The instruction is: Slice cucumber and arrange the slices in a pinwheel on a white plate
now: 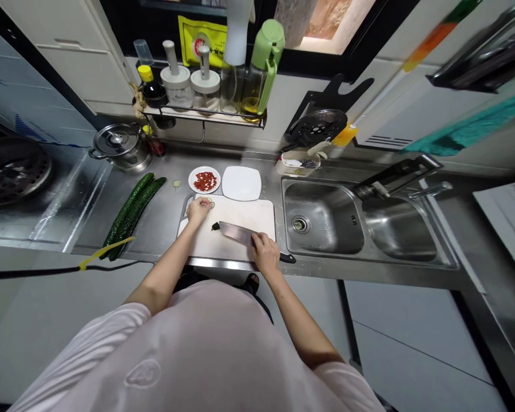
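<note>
My right hand [266, 252] is closed round a kitchen knife [236, 232]; its blade lies low over the white cutting board [236, 250], and the end of a black handle sticks out past the hand. By the blade's tip is a small dark green cucumber piece [215, 226]. At the board's upper left, my left hand [199, 210] has its fingers pinched together at a pale cucumber slice [212, 204]. Two whole cucumbers [133, 212] rest on the steel counter to the left. Another thin slice [176, 183] lies on the counter beyond the left hand.
Behind the board stand a plate of chopped red pieces [205, 181] and a white square plate [241, 183]. A lidded steel pot [121, 146] is at the back left. To the right is a double sink [326, 220]. A shelf [206, 114] with jars and bottles hangs above.
</note>
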The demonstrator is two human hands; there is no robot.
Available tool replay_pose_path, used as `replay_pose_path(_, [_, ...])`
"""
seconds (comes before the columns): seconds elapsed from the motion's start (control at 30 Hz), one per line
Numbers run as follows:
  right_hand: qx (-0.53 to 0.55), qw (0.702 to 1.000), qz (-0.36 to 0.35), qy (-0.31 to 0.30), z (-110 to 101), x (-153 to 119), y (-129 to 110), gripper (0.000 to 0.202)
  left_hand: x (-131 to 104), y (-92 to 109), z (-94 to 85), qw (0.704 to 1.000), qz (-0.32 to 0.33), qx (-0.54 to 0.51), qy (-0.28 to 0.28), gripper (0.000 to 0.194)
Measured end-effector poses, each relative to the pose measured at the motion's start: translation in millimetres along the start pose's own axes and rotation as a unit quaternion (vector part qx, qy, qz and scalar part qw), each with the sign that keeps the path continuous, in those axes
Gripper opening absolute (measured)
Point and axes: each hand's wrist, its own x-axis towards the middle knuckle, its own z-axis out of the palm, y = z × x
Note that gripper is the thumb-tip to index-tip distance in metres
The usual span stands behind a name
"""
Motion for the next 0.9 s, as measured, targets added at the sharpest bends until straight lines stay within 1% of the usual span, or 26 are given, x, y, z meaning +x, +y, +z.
replay_pose_path(0.1, [0.007, 1.000, 0.007, 0.002, 4, -1, 1, 0.037, 10, 3, 5.1, 1.000, -0.015, 0.020, 0.014, 0.021])
replay_pose_path(0.27, [0.015, 1.000, 0.017, 0.007, 7, -2, 4, 0.035, 19, 6, 9.2, 0.998, -0.007, 0.062, 0.014, 0.014])
replay_pose_path(0.33, [0.017, 1.000, 0.020, 0.007, 7, -3, 5, 0.035, 20, 7, 9.1, 0.997, 0.000, 0.080, 0.019, 0.011])
replay_pose_path(0.47, [0.019, 1.000, 0.021, 0.000, 7, -3, 6, 0.036, 18, 9, 7.8, 0.993, 0.024, 0.110, 0.028, 0.010])
replay_pose_path(0.73, [0.028, 0.999, 0.022, 0.013, 8, -1, 4, 0.036, 18, 8, 8.9, 0.989, 0.064, 0.129, 0.031, 0.010])
replay_pose_path(0.9, [0.023, 0.999, 0.023, 0.004, 4, -1, 4, 0.037, 17, 6, 10.5, 0.985, 0.064, 0.155, 0.043, 0.012])
